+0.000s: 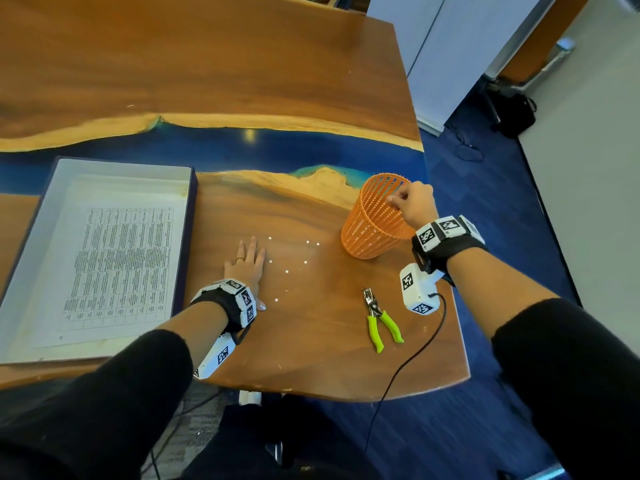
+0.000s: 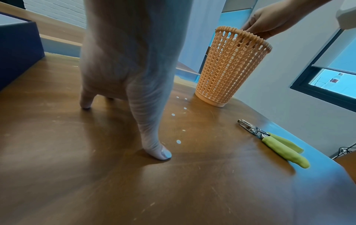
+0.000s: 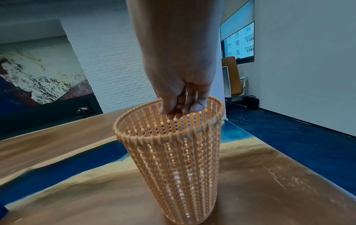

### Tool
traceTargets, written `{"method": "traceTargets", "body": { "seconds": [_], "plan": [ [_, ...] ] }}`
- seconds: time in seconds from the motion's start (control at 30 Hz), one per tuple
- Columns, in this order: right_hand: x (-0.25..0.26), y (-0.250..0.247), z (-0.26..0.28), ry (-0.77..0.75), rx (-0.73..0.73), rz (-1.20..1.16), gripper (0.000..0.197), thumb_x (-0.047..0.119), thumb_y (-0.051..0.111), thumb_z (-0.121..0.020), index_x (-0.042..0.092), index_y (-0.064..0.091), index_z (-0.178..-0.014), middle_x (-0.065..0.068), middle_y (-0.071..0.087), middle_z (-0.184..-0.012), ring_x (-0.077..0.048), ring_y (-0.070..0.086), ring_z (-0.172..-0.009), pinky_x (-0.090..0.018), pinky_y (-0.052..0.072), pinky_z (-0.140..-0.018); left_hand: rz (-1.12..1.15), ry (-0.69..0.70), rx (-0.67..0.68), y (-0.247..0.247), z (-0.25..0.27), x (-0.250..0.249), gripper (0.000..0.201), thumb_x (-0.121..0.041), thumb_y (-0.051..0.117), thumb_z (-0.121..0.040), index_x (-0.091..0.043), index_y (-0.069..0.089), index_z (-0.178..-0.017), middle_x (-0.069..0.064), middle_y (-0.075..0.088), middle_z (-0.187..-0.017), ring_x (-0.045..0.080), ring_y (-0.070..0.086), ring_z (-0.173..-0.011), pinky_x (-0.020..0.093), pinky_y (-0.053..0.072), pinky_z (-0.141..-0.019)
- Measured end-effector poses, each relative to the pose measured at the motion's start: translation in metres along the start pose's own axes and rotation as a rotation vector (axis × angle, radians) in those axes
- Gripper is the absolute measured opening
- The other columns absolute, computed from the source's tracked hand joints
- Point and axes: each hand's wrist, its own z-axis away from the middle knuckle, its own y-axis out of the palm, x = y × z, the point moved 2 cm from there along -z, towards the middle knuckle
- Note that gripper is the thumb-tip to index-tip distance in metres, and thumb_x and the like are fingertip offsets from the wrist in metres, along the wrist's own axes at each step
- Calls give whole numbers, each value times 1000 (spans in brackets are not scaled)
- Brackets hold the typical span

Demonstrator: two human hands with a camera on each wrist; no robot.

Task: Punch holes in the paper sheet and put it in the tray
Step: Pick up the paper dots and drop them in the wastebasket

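The printed paper sheet [image 1: 121, 265] lies flat inside the white tray [image 1: 121, 166] with dark blue walls at the left of the table. The hole punch [image 1: 379, 317] with green handles lies on the wood, and no hand touches it [image 2: 277, 143]. My left hand [image 1: 249, 258] rests flat on the table, fingers straight, among several small white paper dots [image 1: 286, 271]. My right hand [image 1: 398, 200] hovers at the mouth of the orange mesh basket [image 1: 374, 223]. Its fingertips [image 3: 173, 111] are bunched together and point down into the basket, with nothing visible between them.
White scraps [image 3: 179, 181] lie at the bottom of the basket [image 3: 173, 159]. More dots [image 2: 178, 141] are scattered between my left thumb and the basket [image 2: 229, 68]. A black cable [image 1: 408, 362] hangs over the table's near right edge. Blue carpet lies beyond.
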Motion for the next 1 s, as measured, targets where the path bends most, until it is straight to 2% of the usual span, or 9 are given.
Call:
{"method": "traceTargets", "body": {
  "seconds": [0.1, 0.17, 0.37, 0.43, 0.5, 0.6, 0.73, 0.87, 1.0],
  "plan": [
    [3, -3, 6, -11, -52, -47, 15, 15, 68, -83, 9, 62, -72, -14, 63, -86, -21, 58, -74, -35, 50, -71, -12, -1, -6, 0, 0, 0, 138, -54, 81, -62, -11, -17, -149, 11, -29, -155, 34, -14, -146, 49, 29, -113],
    [12, -5, 12, -75, -109, -96, 13, 8, 68, -79, 10, 59, -70, -12, 63, -83, -19, 58, -72, -37, 54, -74, -11, 2, -5, -1, 1, 0, 138, -54, 81, -62, -11, -17, -149, 11, -29, -155, 34, -14, -146, 50, 29, -113],
    [65, 11, 51, -396, -237, -139, 3, 13, 59, -82, 11, 60, -84, -3, 62, -83, -12, 56, -77, -24, 45, -67, 1, 1, -12, 0, 3, -1, 137, -54, 81, -61, -11, -15, -150, 9, -28, -156, 32, -14, -147, 49, 29, -113],
    [77, 34, 67, -457, -185, -133, 3, 12, 58, -83, 11, 61, -84, -3, 61, -83, -12, 54, -76, -22, 42, -66, 0, 10, -12, 2, 6, -1, 138, -56, 81, -60, -11, -14, -150, 8, -27, -156, 30, -14, -147, 51, 28, -113],
    [77, 66, 82, -464, -68, -100, 5, 10, 59, -83, 10, 64, -84, -6, 63, -86, -16, 57, -79, -26, 46, -69, -9, 19, -8, 5, 11, 0, 139, -57, 81, -59, -10, -15, -149, 9, -27, -156, 29, -15, -147, 52, 25, -114],
    [67, 115, 105, -345, 162, -56, 10, 10, 62, -82, 10, 70, -87, -8, 66, -89, -22, 62, -82, -36, 52, -73, -17, 24, -15, 12, 18, 1, 140, -58, 80, -59, -10, -15, -149, 9, -26, -157, 28, -16, -147, 52, 22, -116],
    [53, 165, 143, -208, 389, -31, 13, 14, 68, -82, 10, 73, -93, -10, 71, -92, -24, 66, -85, -35, 54, -79, -32, 12, -35, 19, 22, 2, 141, -59, 81, -58, -11, -15, -149, 8, -23, -157, 27, -14, -147, 51, 25, -114],
    [50, 190, 166, -219, 441, -63, 17, 8, 68, -80, 9, 72, -97, -10, 69, -99, -25, 64, -89, -32, 49, -80, -10, 4, -43, 24, 23, 1, 138, -55, 81, -60, -12, -15, -149, 8, -24, -157, 28, -15, -147, 52, 25, -114],
    [56, 200, 168, -253, 419, -72, 16, 8, 68, -81, 6, 72, -96, -12, 66, -99, -24, 60, -81, -37, 52, -81, -10, -1, -37, 26, 21, 1, 138, -53, 81, -61, -12, -17, -149, 8, -25, -157, 29, -16, -147, 52, 24, -114]
  ]
}}
